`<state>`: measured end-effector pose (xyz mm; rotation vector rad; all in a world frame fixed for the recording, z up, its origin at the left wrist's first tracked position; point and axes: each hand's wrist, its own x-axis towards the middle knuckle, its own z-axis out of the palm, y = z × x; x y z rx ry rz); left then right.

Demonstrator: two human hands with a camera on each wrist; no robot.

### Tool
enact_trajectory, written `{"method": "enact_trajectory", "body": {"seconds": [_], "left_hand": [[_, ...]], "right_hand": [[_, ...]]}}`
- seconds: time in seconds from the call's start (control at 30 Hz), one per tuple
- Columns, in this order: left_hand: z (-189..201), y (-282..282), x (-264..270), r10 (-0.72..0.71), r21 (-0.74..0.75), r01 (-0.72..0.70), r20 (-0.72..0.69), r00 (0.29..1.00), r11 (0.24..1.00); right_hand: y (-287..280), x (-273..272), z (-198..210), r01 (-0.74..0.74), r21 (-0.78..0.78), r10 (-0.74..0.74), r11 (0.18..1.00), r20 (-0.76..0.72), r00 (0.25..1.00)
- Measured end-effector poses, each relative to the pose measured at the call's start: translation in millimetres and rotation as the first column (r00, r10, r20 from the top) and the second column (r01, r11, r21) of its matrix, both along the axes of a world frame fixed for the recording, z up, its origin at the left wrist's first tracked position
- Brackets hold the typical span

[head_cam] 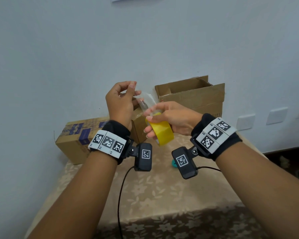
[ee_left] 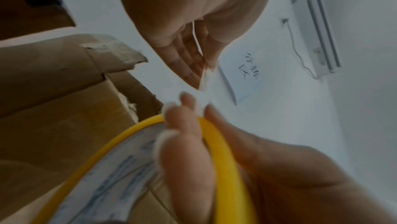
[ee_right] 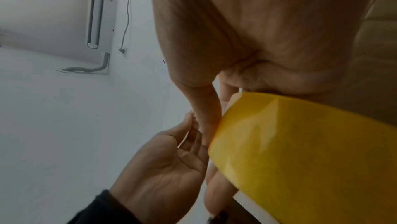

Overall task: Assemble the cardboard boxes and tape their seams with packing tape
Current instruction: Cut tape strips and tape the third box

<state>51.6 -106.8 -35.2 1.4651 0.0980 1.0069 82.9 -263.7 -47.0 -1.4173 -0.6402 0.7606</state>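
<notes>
At frame centre, above the table (head_cam: 145,195), the right hand (head_cam: 173,116) grips a yellow tape roll (head_cam: 160,131), its hole facing lower left. The left hand (head_cam: 119,102) pinches the clear tape strip (head_cam: 145,100), which runs diagonally up-left. An open cardboard box (head_cam: 192,95) stands behind, against the wall; a closed box (head_cam: 76,137) lies at left.

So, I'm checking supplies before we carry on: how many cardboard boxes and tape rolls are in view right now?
Cardboard boxes: 3: open box, blue-printed box, and what looks like a third box, partly hidden behind the hands
Tape rolls: 1: yellow tape roll, held in the right hand
Total: 4
</notes>
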Motion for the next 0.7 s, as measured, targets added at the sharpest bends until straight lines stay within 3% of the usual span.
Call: {"method": "enact_trajectory", "body": {"seconds": [0.3,0.43,0.6,0.7], "left_hand": [[10,8,-6,-0.03,-0.054,0.019,-0.215,0.976,0.998],[15,6,-9,0.086,0.122,-0.046,-0.342,0.936,0.991],[14,8,-15,0.288,0.312,-0.203,-0.255,0.923,0.928],[15,7,-21,0.251,0.417,-0.101,-0.324,0.912,0.903]], "right_hand": [[-7,5,7,-0.072,0.027,0.071,0.997,0.04,0.997],[-12,7,9,-0.077,0.032,0.075,0.997,0.055,0.996],[-16,13,12,0.019,0.118,-0.019,0.993,0.002,1.0],[-18,19,14,0.067,0.167,-0.064,0.984,-0.025,0.998]]}}
